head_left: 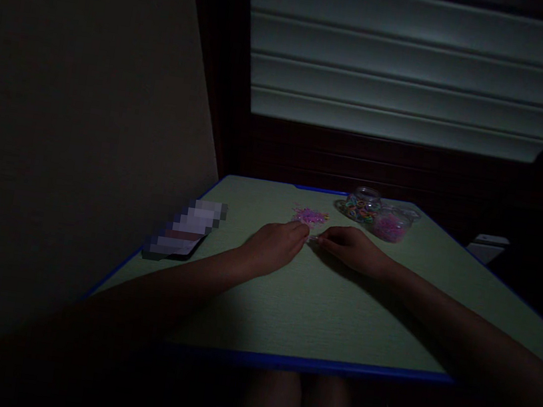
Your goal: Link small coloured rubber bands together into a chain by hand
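Observation:
The room is dim. My left hand point(278, 243) and my right hand point(349, 246) rest on a pale green table point(318, 304), fingertips meeting in the middle. Both are curled in a pinch around something tiny and pale between them; I cannot make out what it is. Just beyond the fingertips lies a small heap of pink and purple bits point(310, 216). Behind it to the right stand a clear jar of multicoloured small bands point(361, 206) and a lower clear container of pink pieces point(390, 225).
A flat dark object with a blurred-out face point(186, 228) lies near the table's left edge. The table has a blue rim. A wall stands close on the left, window blinds point(412, 68) behind. My knees show below the front edge.

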Tool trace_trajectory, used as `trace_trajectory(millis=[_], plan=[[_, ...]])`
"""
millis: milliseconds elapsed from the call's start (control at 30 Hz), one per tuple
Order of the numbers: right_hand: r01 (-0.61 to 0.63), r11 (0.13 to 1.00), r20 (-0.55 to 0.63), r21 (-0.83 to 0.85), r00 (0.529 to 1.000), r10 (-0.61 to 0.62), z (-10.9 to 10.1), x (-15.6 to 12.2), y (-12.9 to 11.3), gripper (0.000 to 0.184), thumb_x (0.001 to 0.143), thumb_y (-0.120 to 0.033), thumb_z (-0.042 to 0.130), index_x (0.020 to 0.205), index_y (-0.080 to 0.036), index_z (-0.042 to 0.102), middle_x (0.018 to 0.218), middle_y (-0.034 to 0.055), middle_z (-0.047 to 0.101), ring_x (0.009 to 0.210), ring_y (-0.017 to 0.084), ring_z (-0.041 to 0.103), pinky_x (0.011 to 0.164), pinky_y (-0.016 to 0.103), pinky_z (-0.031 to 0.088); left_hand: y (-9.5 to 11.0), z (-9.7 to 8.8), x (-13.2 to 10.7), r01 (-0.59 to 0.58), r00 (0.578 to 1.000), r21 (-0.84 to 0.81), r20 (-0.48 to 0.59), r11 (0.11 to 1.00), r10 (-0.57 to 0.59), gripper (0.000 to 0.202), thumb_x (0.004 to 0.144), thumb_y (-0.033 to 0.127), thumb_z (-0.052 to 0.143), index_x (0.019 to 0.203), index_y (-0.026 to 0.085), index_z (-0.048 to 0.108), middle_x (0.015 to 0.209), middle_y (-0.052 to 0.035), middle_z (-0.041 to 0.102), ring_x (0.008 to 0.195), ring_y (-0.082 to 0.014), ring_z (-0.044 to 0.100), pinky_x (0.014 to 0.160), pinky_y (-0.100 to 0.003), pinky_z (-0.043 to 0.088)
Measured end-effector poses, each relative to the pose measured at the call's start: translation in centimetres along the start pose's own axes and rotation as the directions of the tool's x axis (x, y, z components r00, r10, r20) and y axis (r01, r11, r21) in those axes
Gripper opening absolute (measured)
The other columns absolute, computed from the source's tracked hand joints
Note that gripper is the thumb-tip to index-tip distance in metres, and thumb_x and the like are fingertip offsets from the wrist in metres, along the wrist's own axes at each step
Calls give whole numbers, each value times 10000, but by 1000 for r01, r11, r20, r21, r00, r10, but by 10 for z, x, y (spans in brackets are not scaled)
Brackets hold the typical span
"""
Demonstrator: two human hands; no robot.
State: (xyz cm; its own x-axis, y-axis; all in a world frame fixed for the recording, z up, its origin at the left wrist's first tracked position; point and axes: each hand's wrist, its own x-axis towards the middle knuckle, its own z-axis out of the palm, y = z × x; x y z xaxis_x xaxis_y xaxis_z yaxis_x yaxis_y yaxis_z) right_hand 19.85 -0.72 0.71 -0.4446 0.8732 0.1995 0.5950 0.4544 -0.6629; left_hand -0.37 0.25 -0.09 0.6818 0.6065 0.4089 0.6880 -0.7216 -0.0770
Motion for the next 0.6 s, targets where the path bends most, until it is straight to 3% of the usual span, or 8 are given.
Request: trace_trajectory(millis=[600], plan=[[8, 998, -47, -60, 999, -11, 0, -1, -2, 294, 823, -367, 472, 791, -134, 649, 725, 46, 628, 658, 138, 523, 631, 261, 392, 1, 0, 0, 2, 1000, -39, -8, 999, -2, 254, 933, 257, 304, 999, 174, 536, 935, -40, 619, 801, -152, 602, 696, -269, 441]])
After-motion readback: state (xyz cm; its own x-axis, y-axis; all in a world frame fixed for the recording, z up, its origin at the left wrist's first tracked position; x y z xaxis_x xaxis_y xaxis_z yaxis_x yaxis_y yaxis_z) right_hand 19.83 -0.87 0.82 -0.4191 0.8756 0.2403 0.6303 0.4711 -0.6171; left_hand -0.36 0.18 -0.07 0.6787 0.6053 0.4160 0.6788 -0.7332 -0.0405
